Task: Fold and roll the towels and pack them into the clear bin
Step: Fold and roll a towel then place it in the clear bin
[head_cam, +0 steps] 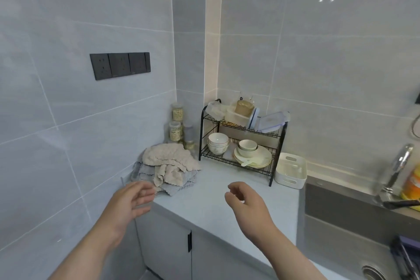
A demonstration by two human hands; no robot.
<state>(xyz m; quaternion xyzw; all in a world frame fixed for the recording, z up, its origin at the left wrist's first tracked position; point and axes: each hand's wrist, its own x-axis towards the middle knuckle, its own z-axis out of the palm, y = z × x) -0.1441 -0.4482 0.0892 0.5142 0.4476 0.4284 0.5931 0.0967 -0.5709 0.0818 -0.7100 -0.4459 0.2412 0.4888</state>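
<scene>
Beige towel [169, 161] crumpled at centre left of frame, heaped on grey towels [181, 185]. All unfolded, lying on tabletop [222, 188] hard against left wall.

Left grip [134, 200] left of lower centre, released, fingers loosely bent, nothing held. Fingertips just beside front edge of grey towels; cannot tell if touching. Right grip [245, 200] at lower centre over bare tabletop, also released, fingers loosely curled, nothing in it, apart from the towels.

Behind the pile, in the wall corner: clear jars [177, 125] stacked, pale contents. Right of those, black wire rack [241, 141] with two tiers: bowls [218, 143] and plates [254, 157] below, plastic containers [236, 117] and a lid [272, 120] above. White basket [291, 170] just beside rack's right leg, at tabletop end. Sink [354, 223] at right of frame, tap [402, 161] on its far rim. Dark socket panel [120, 65] upper left on tiled wall. Cabinet doors [166, 245] under tabletop, bottom centre.
</scene>
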